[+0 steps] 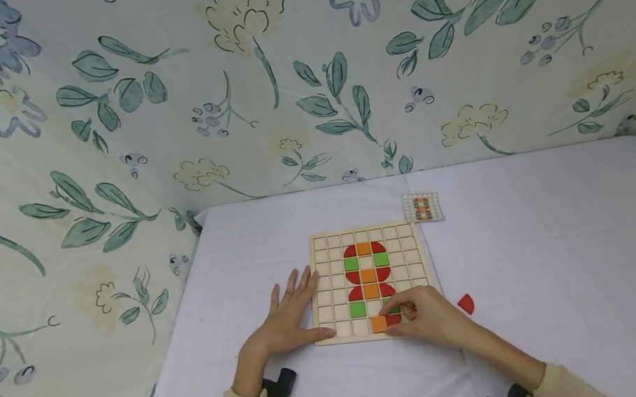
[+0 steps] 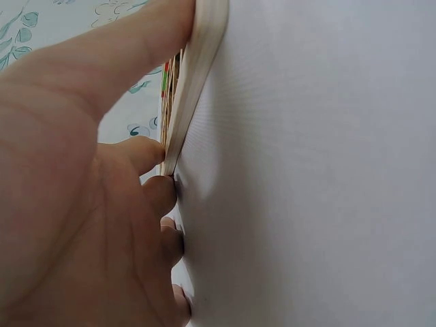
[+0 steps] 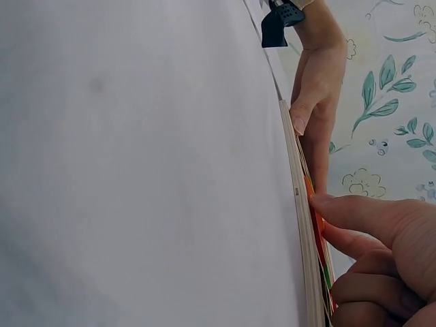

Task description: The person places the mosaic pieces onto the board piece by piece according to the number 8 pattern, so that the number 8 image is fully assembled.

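Note:
A wooden grid board (image 1: 338,313) lies on the cloth, bearing red rounded, green square and orange square pieces in its middle columns. At the near row, my right hand (image 1: 427,315) pinches an orange square tile (image 1: 378,324) between thumb and index finger, beside a red piece partly covered by the fingers. The right wrist view shows the thumb (image 3: 354,211) against the orange tile's near side. My left hand (image 1: 285,321) rests spread along the board's left edge, its thumb (image 2: 136,41) on the near left corner.
A loose red quarter-round piece (image 1: 467,304) lies right of the board, close to the right hand. A small pattern card (image 1: 435,208) touches the board's far right corner. White cloth (image 1: 560,269) covers the table, with a floral curtain (image 1: 280,127) behind it.

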### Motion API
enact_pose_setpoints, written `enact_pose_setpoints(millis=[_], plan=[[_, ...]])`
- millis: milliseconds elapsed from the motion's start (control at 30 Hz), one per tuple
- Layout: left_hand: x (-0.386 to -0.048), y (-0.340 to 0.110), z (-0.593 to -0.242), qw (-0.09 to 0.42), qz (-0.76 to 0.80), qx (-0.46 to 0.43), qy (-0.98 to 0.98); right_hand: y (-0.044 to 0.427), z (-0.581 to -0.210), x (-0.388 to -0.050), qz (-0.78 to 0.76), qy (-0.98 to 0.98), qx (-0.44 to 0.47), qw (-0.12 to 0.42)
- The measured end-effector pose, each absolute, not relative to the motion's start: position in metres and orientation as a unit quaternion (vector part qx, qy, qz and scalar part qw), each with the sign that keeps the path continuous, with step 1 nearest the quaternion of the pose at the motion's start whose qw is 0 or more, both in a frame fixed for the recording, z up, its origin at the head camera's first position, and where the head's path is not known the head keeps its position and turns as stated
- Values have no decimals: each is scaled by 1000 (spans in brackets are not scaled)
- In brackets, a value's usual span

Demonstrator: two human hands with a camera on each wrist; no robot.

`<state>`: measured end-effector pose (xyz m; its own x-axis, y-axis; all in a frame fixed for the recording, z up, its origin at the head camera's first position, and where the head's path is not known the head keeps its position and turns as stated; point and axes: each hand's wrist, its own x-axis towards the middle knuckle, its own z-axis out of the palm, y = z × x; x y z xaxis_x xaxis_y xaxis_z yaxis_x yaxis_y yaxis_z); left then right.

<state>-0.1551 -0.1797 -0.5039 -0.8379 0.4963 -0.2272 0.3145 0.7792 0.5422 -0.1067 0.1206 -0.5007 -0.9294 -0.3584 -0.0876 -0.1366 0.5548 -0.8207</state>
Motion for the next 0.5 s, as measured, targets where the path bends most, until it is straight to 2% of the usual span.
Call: enact_pose_setpoints(millis=[500], plan=[[-155, -179, -502, 185, 251, 216, 925, 112, -503, -104, -475, 863, -126, 118]])
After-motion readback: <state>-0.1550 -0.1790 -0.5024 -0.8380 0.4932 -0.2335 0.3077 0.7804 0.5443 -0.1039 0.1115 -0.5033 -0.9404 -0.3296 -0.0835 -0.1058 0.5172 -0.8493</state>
